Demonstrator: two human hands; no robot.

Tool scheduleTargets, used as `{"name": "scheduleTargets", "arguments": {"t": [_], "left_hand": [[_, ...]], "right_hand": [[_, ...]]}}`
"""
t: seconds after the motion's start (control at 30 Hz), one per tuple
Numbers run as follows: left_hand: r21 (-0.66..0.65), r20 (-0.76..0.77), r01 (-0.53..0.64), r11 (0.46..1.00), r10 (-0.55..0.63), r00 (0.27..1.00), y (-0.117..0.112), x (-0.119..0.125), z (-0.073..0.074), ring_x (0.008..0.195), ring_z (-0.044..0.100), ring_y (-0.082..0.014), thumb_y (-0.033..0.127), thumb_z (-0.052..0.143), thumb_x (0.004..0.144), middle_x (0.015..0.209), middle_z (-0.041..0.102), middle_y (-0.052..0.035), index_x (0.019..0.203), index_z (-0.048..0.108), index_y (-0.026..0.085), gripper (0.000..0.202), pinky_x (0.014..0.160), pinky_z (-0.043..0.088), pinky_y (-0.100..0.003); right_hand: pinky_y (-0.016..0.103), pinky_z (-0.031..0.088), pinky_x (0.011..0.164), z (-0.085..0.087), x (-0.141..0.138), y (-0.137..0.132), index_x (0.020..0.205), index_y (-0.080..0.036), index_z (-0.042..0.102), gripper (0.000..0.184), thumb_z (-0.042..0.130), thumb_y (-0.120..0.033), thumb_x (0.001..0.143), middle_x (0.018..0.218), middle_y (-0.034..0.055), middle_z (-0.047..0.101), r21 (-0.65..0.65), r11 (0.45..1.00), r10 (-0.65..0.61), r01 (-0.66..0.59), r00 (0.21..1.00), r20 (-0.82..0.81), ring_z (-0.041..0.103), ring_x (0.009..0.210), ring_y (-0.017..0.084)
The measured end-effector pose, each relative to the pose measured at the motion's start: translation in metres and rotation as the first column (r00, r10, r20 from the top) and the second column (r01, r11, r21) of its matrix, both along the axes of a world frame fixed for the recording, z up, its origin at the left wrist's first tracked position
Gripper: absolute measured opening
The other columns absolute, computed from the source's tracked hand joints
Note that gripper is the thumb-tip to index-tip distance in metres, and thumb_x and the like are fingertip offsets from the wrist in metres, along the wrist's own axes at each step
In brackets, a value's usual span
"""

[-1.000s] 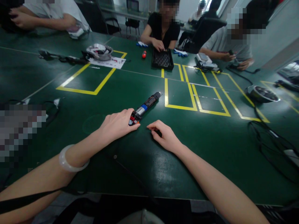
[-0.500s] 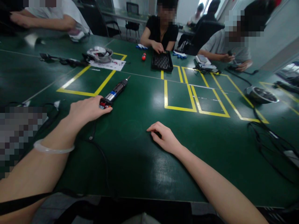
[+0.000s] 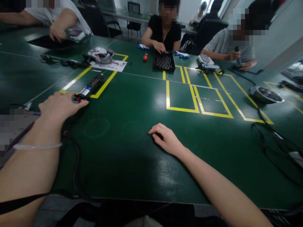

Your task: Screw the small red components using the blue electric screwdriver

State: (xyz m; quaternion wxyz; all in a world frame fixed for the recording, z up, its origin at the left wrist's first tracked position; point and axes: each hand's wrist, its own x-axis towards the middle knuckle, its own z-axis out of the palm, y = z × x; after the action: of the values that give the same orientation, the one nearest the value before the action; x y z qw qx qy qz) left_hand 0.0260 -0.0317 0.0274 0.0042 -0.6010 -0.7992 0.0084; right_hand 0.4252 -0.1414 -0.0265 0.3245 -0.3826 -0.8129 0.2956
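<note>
My left hand [image 3: 60, 105] is closed around the rear end of an electric screwdriver [image 3: 89, 86], a dark tool with a silver and blue band and a red part at the grip. The tool lies slantwise over the left yellow-taped box, its nose toward the far side. A black cable [image 3: 76, 164] runs from near this hand toward the table's front edge. On the green table [image 3: 132, 164], my right hand [image 3: 167, 138] rests with loosely curled fingers, a gap showing between thumb and index finger. Nothing is visible in it.
Yellow tape boxes [image 3: 183, 109] mark the table. A metal bowl [image 3: 101, 56] stands on paper at the far left, another bowl [image 3: 267, 94] at right near coiled cables [image 3: 262, 142]. Across the table, a person reaches into a black tray [image 3: 164, 63]; other people sit on both sides.
My left hand has moved left with the electric screwdriver, whose nose now lies over the left taped box. My right hand has stayed put. At far left, a person's hand is now over a dark tray.
</note>
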Motion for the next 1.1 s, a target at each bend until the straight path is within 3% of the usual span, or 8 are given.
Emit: {"name": "scheduleTargets", "arguments": {"t": [0.1, 0.2, 0.3, 0.47, 0.63, 0.97, 1.1], "left_hand": [[0.103, -0.031, 0.072, 0.992, -0.069, 0.997, -0.002, 0.001, -0.002, 0.129, 0.043, -0.0423, 0.082, 0.025, 0.089, 0.147, 0.038, -0.0167, 0.147, 0.042, 0.018, 0.088, 0.098, 0.045, -0.06], [0.063, -0.035, 0.143, 0.988, -0.141, 0.989, 0.005, -0.001, -0.005, 0.126, 0.043, -0.0428, 0.077, 0.036, 0.089, 0.142, 0.04, -0.0234, 0.138, 0.051, 0.013, 0.081, 0.092, 0.048, -0.06], [0.045, -0.045, 0.185, 0.982, -0.183, 0.982, 0.011, -0.005, -0.007, 0.121, 0.045, -0.0408, 0.069, 0.042, 0.091, 0.135, 0.043, -0.023, 0.128, 0.06, 0.013, 0.069, 0.089, 0.049, -0.058], [0.026, -0.061, 0.166, 0.986, -0.165, 0.984, 0.009, -0.005, -0.008, 0.116, 0.045, -0.037, 0.065, 0.047, 0.089, 0.128, 0.043, -0.02, 0.124, 0.061, 0.014, 0.064, 0.089, 0.049, -0.056], [0.038, -0.065, 0.178, 0.983, -0.175, 0.982, 0.005, 0.0, -0.006, 0.119, 0.045, -0.0392, 0.059, 0.049, 0.09, 0.129, 0.043, -0.022, 0.125, 0.06, 0.013, 0.059, 0.088, 0.049, -0.057], [0.045, -0.054, 0.096, 0.994, -0.094, 0.994, 0.001, 0.012, 0.001, 0.109, 0.055, -0.0406, 0.061, 0.035, 0.094, 0.131, 0.049, -0.0228, 0.128, 0.061, 0.011, 0.066, 0.083, 0.049, -0.06], [0.149, -0.048, 0.075, 0.986, -0.068, 0.997, -0.003, 0.023, 0.008, 0.101, 0.059, -0.0386, 0.058, 0.034, 0.095, 0.124, 0.059, -0.0215, 0.129, 0.062, 0.01, 0.065, 0.08, 0.05, -0.056]], "right_hand": [[0.036, 0.051, 0.091, -0.001, 0.0, 0.0, 0.101, -0.019, 0.064, 0.019, 0.05, -0.009, 0.092, 0.103, 0.0083, 0.066, 0.0, 1.0, 0.002, -0.002, 1.0, -0.002, 0.062, 0.101, 0.02], [0.036, 0.05, 0.092, -0.002, 0.0, 0.001, 0.101, -0.018, 0.065, 0.018, 0.051, -0.01, 0.092, 0.103, 0.0085, 0.066, 0.0, 1.0, 0.005, -0.005, 1.0, -0.006, 0.062, 0.101, 0.02], [0.035, 0.05, 0.093, -0.003, 0.001, 0.001, 0.101, -0.019, 0.065, 0.019, 0.051, -0.01, 0.092, 0.103, 0.0081, 0.065, -0.002, 1.0, 0.006, -0.006, 1.0, -0.002, 0.062, 0.101, 0.02], [0.036, 0.05, 0.092, -0.002, 0.001, 0.001, 0.101, -0.02, 0.065, 0.018, 0.051, -0.011, 0.093, 0.103, 0.0076, 0.065, 0.0, 1.0, 0.008, -0.008, 1.0, 0.002, 0.062, 0.101, 0.02], [0.036, 0.05, 0.093, -0.002, 0.0, 0.001, 0.101, -0.02, 0.064, 0.018, 0.052, -0.01, 0.092, 0.104, 0.0076, 0.066, -0.006, 1.0, 0.009, -0.009, 1.0, 0.005, 0.062, 0.102, 0.02], [0.037, 0.05, 0.092, -0.003, 0.001, 0.001, 0.101, -0.02, 0.065, 0.018, 0.052, -0.011, 0.093, 0.103, 0.0079, 0.066, 0.002, 1.0, 0.008, -0.008, 1.0, 0.007, 0.062, 0.102, 0.021], [0.037, 0.05, 0.093, -0.003, 0.001, 0.001, 0.101, -0.021, 0.065, 0.018, 0.052, -0.011, 0.092, 0.104, 0.0074, 0.066, 0.001, 1.0, 0.01, -0.01, 1.0, 0.009, 0.062, 0.102, 0.02]]}}
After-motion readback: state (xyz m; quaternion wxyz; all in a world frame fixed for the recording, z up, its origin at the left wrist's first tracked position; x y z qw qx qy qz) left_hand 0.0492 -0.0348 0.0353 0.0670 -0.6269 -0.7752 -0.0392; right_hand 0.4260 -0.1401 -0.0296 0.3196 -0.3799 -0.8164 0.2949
